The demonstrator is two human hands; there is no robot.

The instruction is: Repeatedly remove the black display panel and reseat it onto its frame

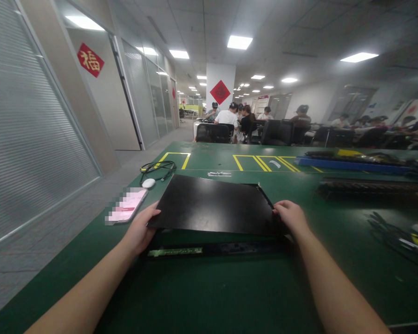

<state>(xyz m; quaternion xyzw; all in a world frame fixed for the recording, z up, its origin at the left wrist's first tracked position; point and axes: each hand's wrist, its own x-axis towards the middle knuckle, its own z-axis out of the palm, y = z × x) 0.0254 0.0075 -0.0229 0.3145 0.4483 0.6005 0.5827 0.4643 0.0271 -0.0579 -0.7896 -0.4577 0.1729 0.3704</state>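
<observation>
A flat black panel point(212, 206) is held between my two hands, its near edge raised a little above the table. My left hand point(143, 229) grips its left edge, thumb on top and fingers underneath. At the right edge, my right hand point(290, 215) pinches the panel near a raised rim. Beneath and nearer to me lies a long dark bar-like part point(244, 249), with a green strip like a circuit board point(176, 252) along its left half. The panel hides what lies under it.
On the green table point(209, 297) a phone point(127, 206), a white mouse point(148, 183) and a coiled black cable point(158, 169) lie at the left. A blue tray point(351, 163), dark long parts point(372, 186) and loose cables point(397, 236) lie at the right. Several people sit beyond.
</observation>
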